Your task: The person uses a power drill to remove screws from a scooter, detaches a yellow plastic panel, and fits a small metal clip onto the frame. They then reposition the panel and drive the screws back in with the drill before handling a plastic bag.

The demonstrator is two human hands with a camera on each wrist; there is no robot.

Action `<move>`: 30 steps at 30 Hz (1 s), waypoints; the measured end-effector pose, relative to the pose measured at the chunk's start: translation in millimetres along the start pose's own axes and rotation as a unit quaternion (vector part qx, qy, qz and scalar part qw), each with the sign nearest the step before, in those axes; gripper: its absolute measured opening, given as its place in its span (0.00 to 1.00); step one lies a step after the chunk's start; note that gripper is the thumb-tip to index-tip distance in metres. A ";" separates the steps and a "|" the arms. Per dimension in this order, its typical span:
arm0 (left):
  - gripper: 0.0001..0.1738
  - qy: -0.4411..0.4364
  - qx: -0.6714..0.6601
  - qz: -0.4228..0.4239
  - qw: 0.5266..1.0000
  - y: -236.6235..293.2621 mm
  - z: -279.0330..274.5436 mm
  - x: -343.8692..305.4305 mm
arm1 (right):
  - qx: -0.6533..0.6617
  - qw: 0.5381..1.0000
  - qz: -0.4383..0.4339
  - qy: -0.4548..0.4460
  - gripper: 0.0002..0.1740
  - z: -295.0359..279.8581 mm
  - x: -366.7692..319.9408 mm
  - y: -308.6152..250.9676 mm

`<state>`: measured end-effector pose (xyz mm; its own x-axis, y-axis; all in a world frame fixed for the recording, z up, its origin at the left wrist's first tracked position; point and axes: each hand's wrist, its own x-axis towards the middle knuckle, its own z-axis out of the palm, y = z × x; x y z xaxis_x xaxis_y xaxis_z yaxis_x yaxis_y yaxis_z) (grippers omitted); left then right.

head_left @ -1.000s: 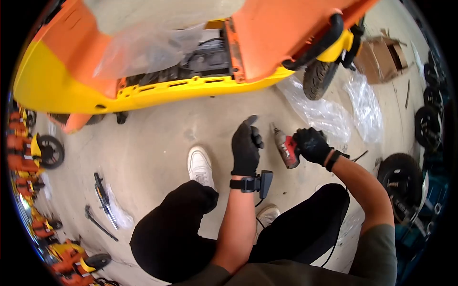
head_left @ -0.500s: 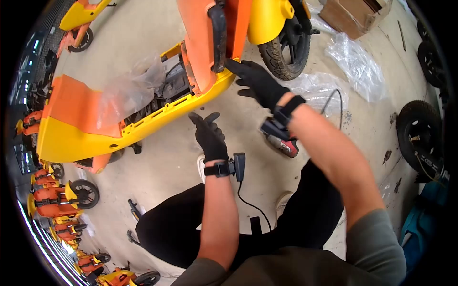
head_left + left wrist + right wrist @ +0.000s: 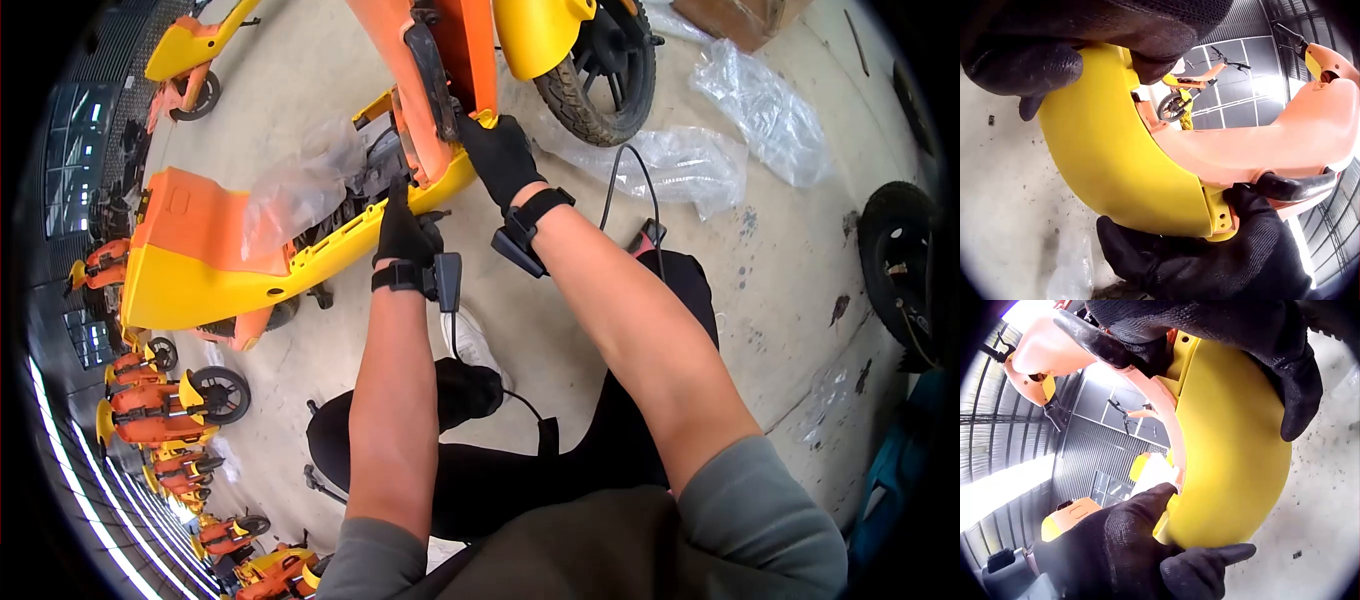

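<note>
An orange-and-yellow scooter (image 3: 200,205) stands in front of me, its body open along the middle over dark inner parts. Both my hands wear black gloves. My left hand (image 3: 405,230) grips the top edge of the yellow side panel (image 3: 1110,144), fingers over the edge and thumb on the outer face. Farther along the same panel, my right hand (image 3: 503,160) grips its end beside the black curved bar (image 3: 428,85), with its thumb spread on the yellow face (image 3: 1235,437). Clear plastic wrap (image 3: 305,180) lies over the opening.
A red-and-black power tool (image 3: 650,235) lies on the floor, partly hidden by my knee. Plastic sheets (image 3: 765,110) and a cardboard box (image 3: 745,20) lie near the front wheel (image 3: 600,80). A loose tyre (image 3: 895,265) is at right; several scooters (image 3: 160,410) line the left.
My right hand has let go of the power tool, now on the floor, and moved to the panel's end. The left hand has reached forward and taken hold of the panel's edge.
</note>
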<state>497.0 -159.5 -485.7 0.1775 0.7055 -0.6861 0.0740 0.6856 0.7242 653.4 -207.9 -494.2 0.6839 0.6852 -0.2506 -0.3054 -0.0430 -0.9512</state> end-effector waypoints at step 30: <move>0.29 0.061 -0.075 -0.043 0.994 -9.8 10.7 14.6 | -0.113 0.994 -0.005 -0.008 0.31 -8.7 -8.6 -18.0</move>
<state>509.4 -157.8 -502.0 0.0555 0.6531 -0.7552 -0.0656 0.7571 0.6499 658.8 -219.4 -476.5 0.6744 0.6983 -0.2401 -0.1405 -0.1978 -0.9701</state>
